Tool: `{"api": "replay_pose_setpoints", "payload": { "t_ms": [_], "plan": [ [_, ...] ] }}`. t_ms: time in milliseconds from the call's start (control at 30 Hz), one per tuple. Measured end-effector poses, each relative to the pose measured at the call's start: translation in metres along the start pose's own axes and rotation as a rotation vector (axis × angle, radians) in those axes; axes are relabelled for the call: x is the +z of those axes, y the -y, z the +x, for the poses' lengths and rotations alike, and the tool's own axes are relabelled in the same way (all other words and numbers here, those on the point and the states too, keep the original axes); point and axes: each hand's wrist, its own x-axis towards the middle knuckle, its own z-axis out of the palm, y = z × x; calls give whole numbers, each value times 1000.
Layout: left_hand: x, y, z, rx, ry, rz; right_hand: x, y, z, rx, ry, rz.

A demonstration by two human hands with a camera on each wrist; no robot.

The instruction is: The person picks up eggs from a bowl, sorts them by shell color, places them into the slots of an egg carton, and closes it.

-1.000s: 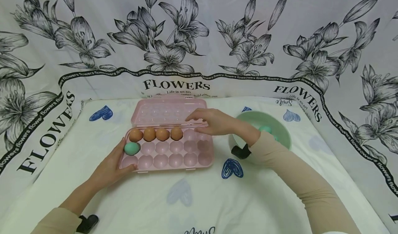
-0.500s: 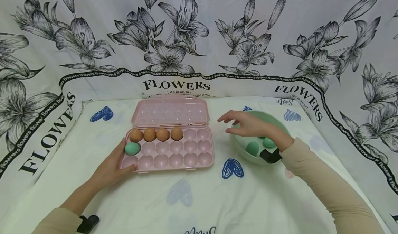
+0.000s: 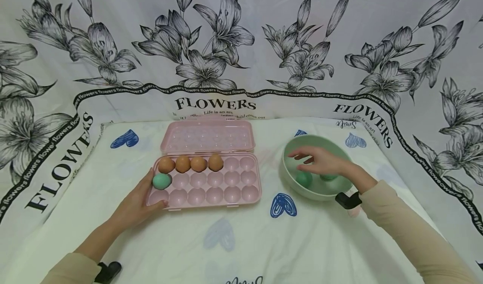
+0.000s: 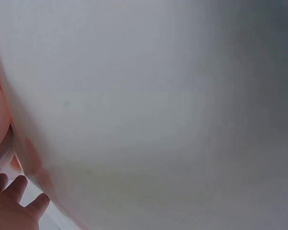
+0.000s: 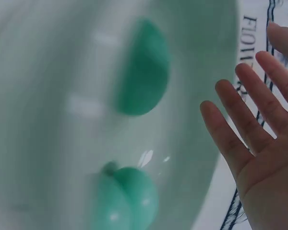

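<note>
A pink egg carton (image 3: 260,179) lies with its lid (image 3: 209,136) folded back. Several brown eggs (image 3: 183,164) fill the left part of its far row. One green egg (image 3: 161,181) sits at the left end of the middle row. My left hand (image 3: 132,202) holds the carton's near left corner, thumb on the front edge, fingers along the side. Over the light green bowl (image 3: 341,149) hovers my right hand (image 3: 320,160), holding nothing, fingers spread in the right wrist view. Inside the bowl are green eggs (image 5: 146,72), partly hidden by that hand in the head view.
A white cloth (image 3: 241,242) with blue hearts covers the surface under carton and bowl. Behind it rises a flower-print cloth (image 3: 211,36). Black straps (image 3: 109,271) are on both wrists.
My right hand has moved right, from above the carton's far right part to above the bowl, with nothing in it. The left hand, carton and its eggs have stayed in place.
</note>
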Motion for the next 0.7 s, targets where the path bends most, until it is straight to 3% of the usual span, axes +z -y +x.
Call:
{"api": "replay_pose_setpoints", "payload": {
  "t_ms": [367, 700],
  "plan": [
    [0, 0, -1, -1, -1, 7, 8, -25, -20, 112, 97, 83],
    [1, 0, 0, 0, -5, 7, 14, -31, -28, 136, 130, 9]
  ]
}}
